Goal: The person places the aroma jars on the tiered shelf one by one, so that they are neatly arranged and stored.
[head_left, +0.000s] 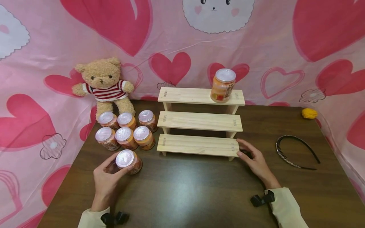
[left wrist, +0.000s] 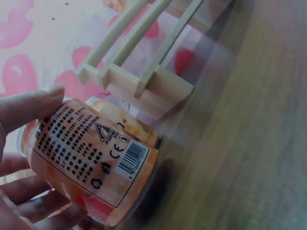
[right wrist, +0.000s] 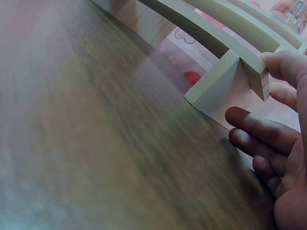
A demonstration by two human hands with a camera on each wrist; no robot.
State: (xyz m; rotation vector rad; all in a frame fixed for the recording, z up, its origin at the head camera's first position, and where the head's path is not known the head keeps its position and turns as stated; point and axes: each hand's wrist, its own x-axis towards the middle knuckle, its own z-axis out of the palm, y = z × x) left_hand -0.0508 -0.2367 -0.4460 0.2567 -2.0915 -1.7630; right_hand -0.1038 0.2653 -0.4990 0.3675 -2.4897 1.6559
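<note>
A jar [head_left: 128, 162] with orange contents and a pale ridged lid stands at the front left, gripped between the thumb and fingers of my left hand [head_left: 107, 179]. In the left wrist view the label and barcode of this jar [left wrist: 91, 158] face the camera. My right hand [head_left: 255, 160] pinches the right end of the lowest board on a three-step wooden stand [head_left: 196, 145]; its thumb and index finger touch the board's end, while the other fingers [right wrist: 259, 129] lie loosely beside it. Another jar [head_left: 223, 86] stands on the top step, toward the right.
Several similar jars [head_left: 124, 135] stand grouped left of the stand. Behind them a teddy bear [head_left: 104, 85] in a striped shirt leans on the pink heart-patterned cloth [head_left: 171, 38]. A headband [head_left: 285, 158] and a yellow item [head_left: 309, 113] lie at the right of the brown table [head_left: 182, 196].
</note>
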